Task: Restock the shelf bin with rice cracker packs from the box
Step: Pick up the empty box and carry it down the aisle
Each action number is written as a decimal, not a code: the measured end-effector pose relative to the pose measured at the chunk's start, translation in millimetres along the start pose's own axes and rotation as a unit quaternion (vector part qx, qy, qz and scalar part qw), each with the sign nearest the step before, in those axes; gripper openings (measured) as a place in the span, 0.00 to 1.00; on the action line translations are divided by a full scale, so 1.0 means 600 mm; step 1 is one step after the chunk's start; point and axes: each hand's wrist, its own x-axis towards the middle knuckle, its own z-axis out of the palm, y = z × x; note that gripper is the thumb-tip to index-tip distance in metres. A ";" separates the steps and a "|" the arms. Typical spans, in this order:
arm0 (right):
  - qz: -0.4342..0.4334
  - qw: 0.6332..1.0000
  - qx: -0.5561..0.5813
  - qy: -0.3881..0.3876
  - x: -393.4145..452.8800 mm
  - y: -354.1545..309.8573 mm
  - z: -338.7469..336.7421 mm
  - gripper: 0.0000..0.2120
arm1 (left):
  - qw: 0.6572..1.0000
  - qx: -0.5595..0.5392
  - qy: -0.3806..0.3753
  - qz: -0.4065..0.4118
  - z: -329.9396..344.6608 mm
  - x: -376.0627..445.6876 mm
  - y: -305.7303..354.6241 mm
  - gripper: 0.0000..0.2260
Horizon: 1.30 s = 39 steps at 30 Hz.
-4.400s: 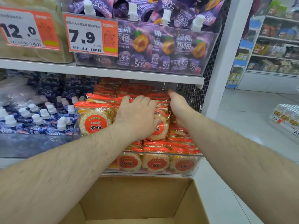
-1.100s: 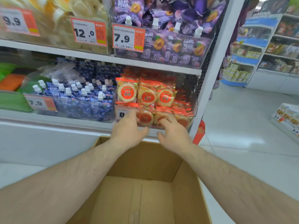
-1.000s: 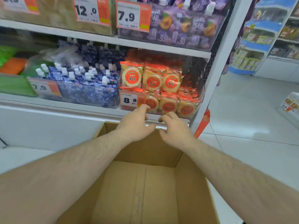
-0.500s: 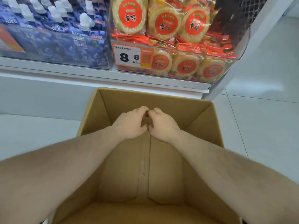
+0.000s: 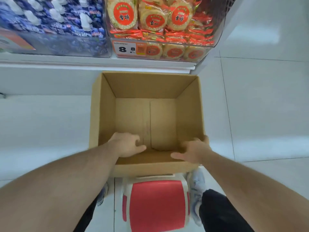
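Both hands at the near rim of a bare cardboard box below the stocked bin.

Head view: the cardboard box (image 5: 147,114) sits at frame centre on the white floor (image 5: 267,106), no packs visible inside. The left hand (image 5: 127,144) reaches in over the near wall, fingers loosely curled, its grip holding nothing. The right hand (image 5: 192,150) rests at the near right corner, fingers spread, grip apart. Rice cracker packs (image 5: 150,19) fill the clear shelf bin (image 5: 215,37) at upper centre, behind a price tag (image 5: 124,49). A red stool (image 5: 157,205) stands at the bottom.
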 end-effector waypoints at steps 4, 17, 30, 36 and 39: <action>-0.007 0.999 -0.028 -0.018 -0.010 0.037 0.088 0.23 | 0.992 0.090 -0.043 -0.074 0.074 -0.049 -0.029 0.24; -0.084 0.965 -0.140 0.207 -0.066 -0.024 0.095 0.07 | 0.941 0.085 0.190 -0.265 0.168 -0.187 -0.094 0.16; -0.253 0.898 -0.293 0.208 -0.347 -0.594 -0.132 0.07 | 0.875 -0.116 0.227 -0.413 0.206 -0.759 -0.404 0.15; -0.341 0.843 -0.357 0.213 -0.457 -0.880 -0.231 0.08 | 0.813 -0.217 0.226 -0.490 0.260 -0.951 -0.530 0.14; -0.372 0.820 -0.382 0.209 -0.490 -0.986 -0.266 0.10 | 0.790 -0.240 0.222 -0.518 0.271 -1.020 -0.572 0.14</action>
